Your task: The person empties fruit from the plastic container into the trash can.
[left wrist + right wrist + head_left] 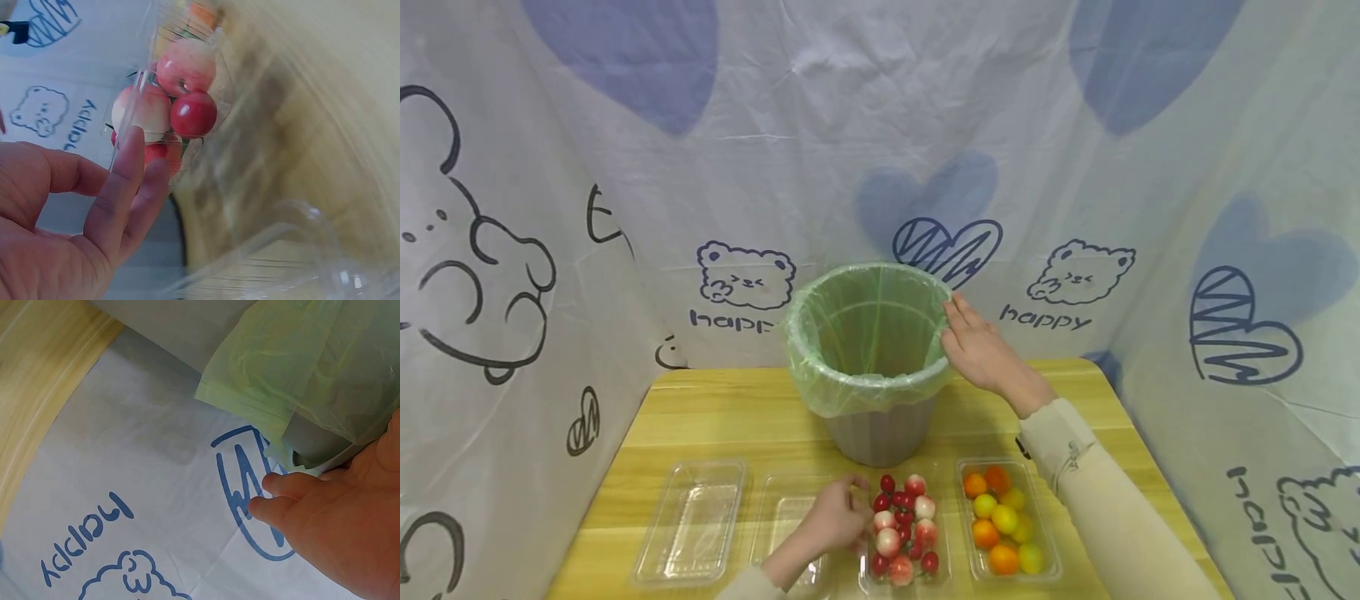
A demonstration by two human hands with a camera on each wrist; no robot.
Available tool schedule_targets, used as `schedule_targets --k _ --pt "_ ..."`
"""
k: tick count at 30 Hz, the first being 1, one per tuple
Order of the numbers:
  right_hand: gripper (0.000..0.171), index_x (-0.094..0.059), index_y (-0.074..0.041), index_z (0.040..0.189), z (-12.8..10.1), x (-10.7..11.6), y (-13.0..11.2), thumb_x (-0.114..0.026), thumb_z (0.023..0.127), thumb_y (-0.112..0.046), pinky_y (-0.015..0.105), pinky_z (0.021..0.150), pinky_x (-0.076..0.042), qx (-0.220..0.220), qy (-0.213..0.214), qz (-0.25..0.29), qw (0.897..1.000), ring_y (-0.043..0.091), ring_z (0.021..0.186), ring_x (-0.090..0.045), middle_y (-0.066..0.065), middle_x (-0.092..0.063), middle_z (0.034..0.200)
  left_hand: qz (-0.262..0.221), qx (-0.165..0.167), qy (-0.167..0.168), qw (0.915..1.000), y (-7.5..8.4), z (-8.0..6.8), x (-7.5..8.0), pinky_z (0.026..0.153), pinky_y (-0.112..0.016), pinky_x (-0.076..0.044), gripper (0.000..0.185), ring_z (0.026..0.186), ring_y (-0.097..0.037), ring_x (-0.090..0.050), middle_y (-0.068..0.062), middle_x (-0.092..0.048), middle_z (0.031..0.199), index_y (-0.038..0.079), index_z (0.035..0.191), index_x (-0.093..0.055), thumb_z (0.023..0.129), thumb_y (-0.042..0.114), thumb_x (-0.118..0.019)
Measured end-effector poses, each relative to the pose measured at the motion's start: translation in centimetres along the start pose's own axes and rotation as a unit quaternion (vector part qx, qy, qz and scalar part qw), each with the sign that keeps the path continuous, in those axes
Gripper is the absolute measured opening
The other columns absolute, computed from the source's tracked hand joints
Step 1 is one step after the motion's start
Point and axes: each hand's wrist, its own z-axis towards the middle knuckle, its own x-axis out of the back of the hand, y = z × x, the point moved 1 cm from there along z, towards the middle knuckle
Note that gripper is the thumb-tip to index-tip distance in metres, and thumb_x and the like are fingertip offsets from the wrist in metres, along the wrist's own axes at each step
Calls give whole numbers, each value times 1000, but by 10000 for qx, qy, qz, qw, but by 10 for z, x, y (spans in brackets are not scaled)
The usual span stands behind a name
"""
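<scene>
A grey bin [880, 437] stands upright, lined with a translucent green bag [820, 392] folded over its rim. My right hand [981, 346] rests at the bin's right rim, its fingers fairly straight against the bag edge; the right wrist view shows two fingertips [265, 494] beyond the rim. In front of the bin, my left hand [838, 517] is at the left side of a clear plastic tray [943, 575] of red cherries [929, 563] and pink-white peaches [888, 542]. Its extended fingers [115, 194] appear to touch that tray's wall.
Right of the peach tray is a clear tray [1052, 575] of orange and yellow fruit [1003, 518]. Two clear trays stand to the left, the far-left tray [692, 533] and one partly behind my left arm [775, 517]. Printed cloth walls [880, 125] surround the wooden table [625, 492].
</scene>
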Motion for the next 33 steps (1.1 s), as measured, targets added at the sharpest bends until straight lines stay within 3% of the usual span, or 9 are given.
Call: schedule_targets --k 15,23,33 --pt "66 -12 0 168 -1 1 -3 -18 112 -35 63 134 -11 4 -40 41 10000 39 165 -6 14 3 178 -362 -261 -219 9988 51 -24 22 50 -38 -65 52 55 -17 -67 -18 -68 82 -16 137 -46 90 -4 -66" --pt "69 -11 0 168 -1 -1 0 -14 111 -39 64 133 -11 14 -40 -25 10000 40 164 -8 15 4 178 -351 -397 -150 9985 80 -38 38 50 -42 -65 58 57 -18 -67 -18 -66 87 -16 142 -44 89 -5 -65" --pt "68 -13 1 167 0 -1 0 -15 111 -38 64 133 -14 30 19 -89 10000 42 164 -10 16 2 178 -334 -394 -101 9986 105 -49 59 50 -41 -65 65 52 -19 -66 -18 -65 96 -13 150 -40 91 -3 -65"
